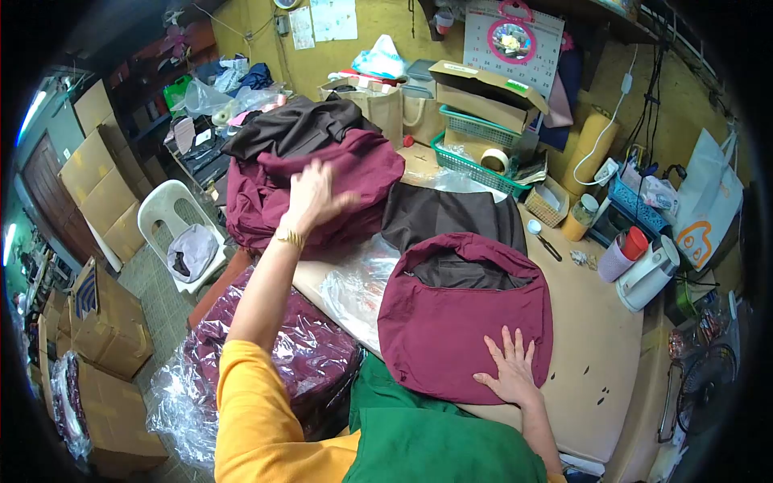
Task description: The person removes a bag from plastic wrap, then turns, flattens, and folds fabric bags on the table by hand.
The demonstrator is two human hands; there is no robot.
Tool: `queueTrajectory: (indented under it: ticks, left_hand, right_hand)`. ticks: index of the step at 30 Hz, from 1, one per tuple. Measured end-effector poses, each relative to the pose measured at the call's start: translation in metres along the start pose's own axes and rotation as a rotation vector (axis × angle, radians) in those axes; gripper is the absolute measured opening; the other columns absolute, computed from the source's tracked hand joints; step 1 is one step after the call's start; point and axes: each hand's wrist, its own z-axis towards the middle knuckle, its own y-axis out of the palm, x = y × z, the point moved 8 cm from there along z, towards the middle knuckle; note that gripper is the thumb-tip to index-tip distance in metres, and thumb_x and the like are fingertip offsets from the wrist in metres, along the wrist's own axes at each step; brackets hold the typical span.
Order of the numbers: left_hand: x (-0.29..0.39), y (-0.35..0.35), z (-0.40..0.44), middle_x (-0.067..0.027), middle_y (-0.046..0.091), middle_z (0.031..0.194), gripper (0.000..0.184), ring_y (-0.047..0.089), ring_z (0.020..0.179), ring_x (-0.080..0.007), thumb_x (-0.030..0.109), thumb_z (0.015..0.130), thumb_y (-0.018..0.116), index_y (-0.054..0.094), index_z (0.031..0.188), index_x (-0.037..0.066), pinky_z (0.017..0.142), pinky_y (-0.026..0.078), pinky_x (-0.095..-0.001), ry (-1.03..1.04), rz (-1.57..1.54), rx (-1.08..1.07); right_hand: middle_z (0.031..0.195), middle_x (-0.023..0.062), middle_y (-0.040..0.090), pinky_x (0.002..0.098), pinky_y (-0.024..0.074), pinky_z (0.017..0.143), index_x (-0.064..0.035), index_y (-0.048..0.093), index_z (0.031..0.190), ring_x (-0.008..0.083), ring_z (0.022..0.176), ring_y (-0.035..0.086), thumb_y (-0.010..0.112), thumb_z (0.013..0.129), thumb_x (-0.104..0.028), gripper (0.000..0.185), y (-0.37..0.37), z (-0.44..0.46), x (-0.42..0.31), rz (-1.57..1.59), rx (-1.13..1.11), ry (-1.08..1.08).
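Note:
My right hand [512, 367] lies flat, fingers spread, on the lower right of a maroon fabric bag [459, 338]. The bag is spread on the table, its rounded opening showing a dark lining. Dark brown fabric [455, 216] extends beyond it. My left hand [316, 197] is raised over a heaped pile of maroon cloth [362, 173], thumb apart from the fingers, which are blurred by motion. Nothing shows in it; whether it touches the cloth is unclear. Dark brown cloth [298, 129] tops the pile.
Plastic-wrapped maroon goods [282, 346] stand below my left arm. Clear plastic [362, 282] lies between pile and bag. Green baskets [475, 165], a jar [580, 216] and a white kettle [646, 274] line the table's far and right sides. A white chair [173, 205] stands left.

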Motion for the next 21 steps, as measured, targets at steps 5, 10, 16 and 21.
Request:
queueTrajectory:
  ticks: [5, 10, 16, 21]
  left_hand:
    - [-0.054, 0.029, -0.014, -0.0113, 0.066, 0.078, 0.017, 0.067, 0.075, -0.0336, 0.026, 0.089, 0.064, 0.066, 0.090, 0.009, 0.079, 0.049, -0.0499, -0.004, -0.006, 0.057]
    - [0.038, -0.118, -0.003, -0.0154, 0.060, 0.080, 0.011, 0.063, 0.076, -0.0358, 0.014, 0.097, 0.056, 0.056, 0.090, 0.006, 0.065, 0.049, -0.0442, 0.295, -0.198, 0.576]
    - [0.157, -0.267, -0.033, -0.0185, 0.057, 0.075, 0.031, 0.058, 0.068, -0.0401, 0.025, 0.084, 0.079, 0.057, 0.092, 0.003, 0.061, 0.047, -0.0387, 0.717, -0.624, 0.264]
    - [0.129, -0.309, -0.036, -0.0127, 0.065, 0.097, 0.066, 0.065, 0.090, -0.0263, 0.021, 0.054, 0.092, 0.061, 0.109, 0.003, 0.083, 0.050, -0.0387, 0.483, -0.152, 0.290]
  right_hand:
    - [0.163, 0.0242, 0.014, 0.0673, 0.0104, 0.116, -0.0191, 0.035, 0.154, 0.0491, 0.149, 0.010, 0.067, 0.084, -0.060, 0.087, -0.016, 0.001, -0.001, -0.017, -0.127, -0.071]
    - [0.160, 0.0276, 0.017, 0.0511, 0.0243, 0.119, -0.0084, 0.036, 0.151, 0.0450, 0.148, 0.020, 0.087, 0.071, -0.020, 0.095, -0.151, 0.037, -0.080, 0.210, 0.426, -0.474]
    - [0.145, 0.0187, 0.041, 0.0489, 0.0304, 0.112, -0.0132, 0.039, 0.146, 0.0355, 0.134, 0.040, 0.091, 0.060, -0.014, 0.100, -0.297, 0.060, -0.143, 0.105, 1.173, -0.624]
    - [0.101, 0.0002, 0.069, 0.0270, 0.0513, 0.088, 0.0020, 0.064, 0.105, 0.0101, 0.095, 0.063, 0.073, 0.074, 0.010, 0.033, -0.357, 0.049, -0.155, 0.778, 0.417, -0.958]
